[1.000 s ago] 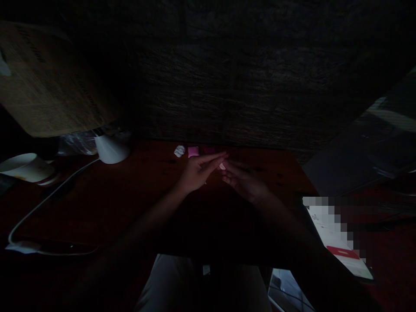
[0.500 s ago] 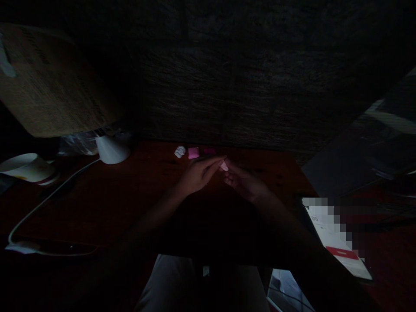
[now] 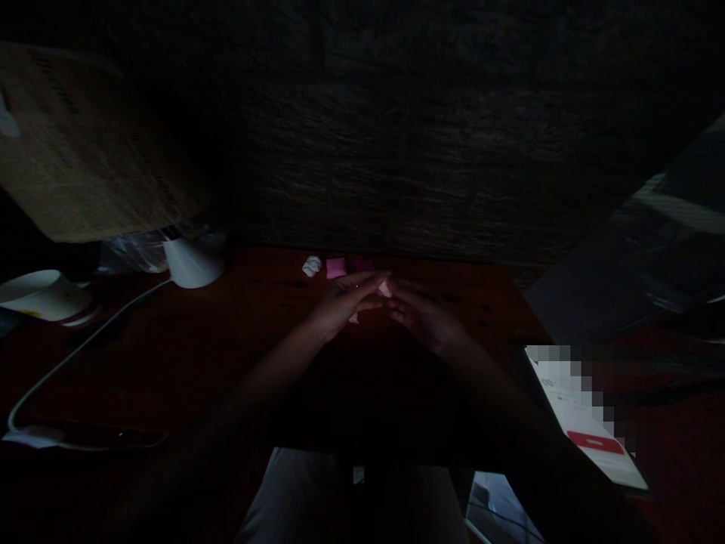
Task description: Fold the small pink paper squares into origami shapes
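Observation:
In the dim head view, my left hand [image 3: 338, 301] and my right hand [image 3: 427, 317] meet at the fingertips over the wooden table. Between them they pinch a small pale pink piece [image 3: 385, 288], like folded or crumpled paper; its kind is hard to make out. Another pale pink bit [image 3: 354, 318] shows below my left palm; whether the two are joined I cannot tell. Beyond my left hand lie a crumpled white ball [image 3: 311, 265], a pink square [image 3: 336, 268] and a darker magenta piece [image 3: 363, 265], partly hidden by the fingers.
On the left are a paper cup [image 3: 42, 295], a white cone-shaped lamp base [image 3: 193, 266] with a cable [image 3: 79, 344], and a large brown paper shade [image 3: 96, 151]. A lit screen [image 3: 583, 423] stands at the right. A dark textured wall [image 3: 396, 136] rises behind the table [image 3: 243, 302].
My left fingers have shifted slightly, and a pale pink bit now shows below my left palm. Both hands stay together on the pink piece. The view has shifted a little.

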A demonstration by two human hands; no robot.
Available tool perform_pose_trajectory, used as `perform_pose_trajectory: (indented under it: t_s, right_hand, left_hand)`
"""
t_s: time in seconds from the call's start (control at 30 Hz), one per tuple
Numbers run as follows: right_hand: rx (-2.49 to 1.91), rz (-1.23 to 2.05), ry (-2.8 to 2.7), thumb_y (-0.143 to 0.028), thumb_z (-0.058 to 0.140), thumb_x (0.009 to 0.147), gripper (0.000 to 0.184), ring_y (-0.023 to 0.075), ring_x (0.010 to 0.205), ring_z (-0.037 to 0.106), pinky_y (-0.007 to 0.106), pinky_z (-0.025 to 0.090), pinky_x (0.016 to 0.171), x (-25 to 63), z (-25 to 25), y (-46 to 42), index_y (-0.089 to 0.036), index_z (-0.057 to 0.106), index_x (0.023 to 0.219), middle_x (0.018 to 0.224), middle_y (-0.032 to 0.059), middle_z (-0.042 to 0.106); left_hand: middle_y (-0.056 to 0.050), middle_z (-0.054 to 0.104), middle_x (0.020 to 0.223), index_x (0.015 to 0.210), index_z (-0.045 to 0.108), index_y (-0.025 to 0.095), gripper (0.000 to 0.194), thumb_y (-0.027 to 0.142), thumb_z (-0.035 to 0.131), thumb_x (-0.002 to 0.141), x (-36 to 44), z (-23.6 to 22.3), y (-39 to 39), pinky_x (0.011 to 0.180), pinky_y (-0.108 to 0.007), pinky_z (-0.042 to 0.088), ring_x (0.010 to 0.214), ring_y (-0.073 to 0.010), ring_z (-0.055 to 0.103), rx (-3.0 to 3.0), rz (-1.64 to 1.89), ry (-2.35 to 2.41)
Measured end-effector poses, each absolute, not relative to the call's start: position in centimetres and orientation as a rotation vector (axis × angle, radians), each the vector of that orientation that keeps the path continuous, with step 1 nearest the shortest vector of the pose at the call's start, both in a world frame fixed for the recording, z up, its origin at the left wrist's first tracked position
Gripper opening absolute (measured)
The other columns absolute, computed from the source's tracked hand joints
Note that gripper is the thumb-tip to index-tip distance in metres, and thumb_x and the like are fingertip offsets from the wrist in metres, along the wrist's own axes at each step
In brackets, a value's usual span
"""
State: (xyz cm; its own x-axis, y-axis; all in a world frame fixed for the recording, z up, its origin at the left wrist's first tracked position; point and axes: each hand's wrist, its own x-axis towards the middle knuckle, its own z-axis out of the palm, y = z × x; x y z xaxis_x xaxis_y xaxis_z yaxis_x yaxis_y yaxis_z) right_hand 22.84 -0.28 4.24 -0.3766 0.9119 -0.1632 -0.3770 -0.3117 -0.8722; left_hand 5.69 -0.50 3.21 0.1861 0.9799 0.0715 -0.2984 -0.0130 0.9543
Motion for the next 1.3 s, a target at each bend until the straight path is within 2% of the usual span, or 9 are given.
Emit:
perform_pose_trajectory:
  t_s: [0.17,0.3,0.47,0.57,0.73,0.97,1.1,1.2,1.3]
  right_hand:
    - [-0.866,1.798,-1.004,-0.042,0.095,0.056,0.033,0.0127,0.074,0.064,0.026,0.049,0.071,22.8,4.0,-0.2,-0.025,0.081,0.08,0.086,0.0009,0.077]
    - [-0.888,1.714,-1.124,-0.047,0.092,0.06,0.033,0.0136,0.074,0.063,0.028,0.048,0.071,22.8,3.9,-0.3,-0.025,0.082,0.083,0.086,0.0024,0.077]
    - [-0.953,1.492,-1.392,-0.055,0.088,0.065,0.038,0.0138,0.069,0.059,0.028,0.046,0.066,22.7,4.2,-0.5,-0.024,0.083,0.086,0.075,0.0013,0.073]
    - [-0.958,1.452,-1.43,-0.057,0.085,0.068,0.039,0.0141,0.07,0.058,0.028,0.046,0.066,22.8,4.3,-0.5,-0.024,0.083,0.087,0.078,0.0018,0.074]
    - [-0.916,1.37,-1.417,-0.061,0.079,0.075,0.039,0.0128,0.065,0.054,0.027,0.045,0.062,22.9,4.4,-0.5,-0.025,0.083,0.091,0.086,0.0026,0.075]
    - [-0.916,1.294,-1.438,-0.06,0.079,0.077,0.038,0.0136,0.065,0.056,0.028,0.047,0.062,22.9,4.6,-0.8,-0.025,0.083,0.092,0.084,0.0018,0.074]
    - [-0.973,1.249,-1.469,-0.058,0.082,0.074,0.035,0.0139,0.064,0.055,0.028,0.046,0.061,22.9,4.8,-0.9,-0.025,0.083,0.087,0.076,-0.0001,0.072]
    - [-0.991,1.205,-1.487,-0.062,0.08,0.075,0.038,0.0135,0.06,0.052,0.028,0.043,0.06,23.0,5.1,-1.0,-0.025,0.081,0.081,0.063,-0.0023,0.063]
    - [-0.981,1.203,-1.483,-0.066,0.075,0.078,0.043,0.0129,0.058,0.05,0.027,0.04,0.058,23.1,5.1,-1.0,-0.023,0.079,0.077,0.059,-0.0026,0.057]
  left_hand:
    - [-0.006,0.078,0.094,0.098,0.079,0.018,0.04,0.05,0.085,0.075,6.0,3.1,-0.6,0.088,-0.035,0.059,0.089,-0.0184,0.073,1.181,1.25,0.826]
    - [-0.005,0.076,0.09,0.092,0.076,0.016,0.04,0.053,0.083,0.076,6.1,3.2,-0.6,0.084,-0.032,0.059,0.081,-0.015,0.071,1.214,1.264,0.828]
    - [-0.003,0.073,0.088,0.09,0.074,0.015,0.04,0.053,0.082,0.077,6.1,3.2,-0.8,0.079,-0.028,0.059,0.08,-0.0136,0.069,1.209,1.266,0.881]
    - [-0.004,0.073,0.09,0.094,0.074,0.015,0.039,0.052,0.08,0.08,6.1,3.2,-0.7,0.076,-0.027,0.059,0.081,-0.0143,0.069,1.227,1.258,0.906]
    - [-0.006,0.077,0.104,0.11,0.077,0.02,0.04,0.048,0.079,0.082,5.8,3.6,-0.7,0.076,-0.027,0.06,0.09,-0.0175,0.072,1.293,1.279,0.865]
    - [-0.008,0.079,0.102,0.106,0.078,0.019,0.038,0.05,0.077,0.083,5.8,3.8,-0.8,0.073,-0.026,0.06,0.091,-0.0184,0.074,1.372,1.318,0.944]
    - [-0.008,0.079,0.1,0.104,0.077,0.019,0.037,0.049,0.077,0.083,5.9,3.6,-0.9,0.069,-0.025,0.059,0.088,-0.0183,0.074,1.395,1.328,0.967]
    - [-0.008,0.079,0.099,0.102,0.076,0.017,0.035,0.048,0.077,0.084,6.0,3.6,-0.9,0.068,-0.025,0.059,0.086,-0.0179,0.073,1.399,1.343,0.968]
    - [-0.009,0.079,0.106,0.109,0.075,0.017,0.039,0.048,0.076,0.085,6.0,3.8,-0.9,0.068,-0.025,0.058,0.086,-0.0174,0.074,1.396,1.353,0.956]
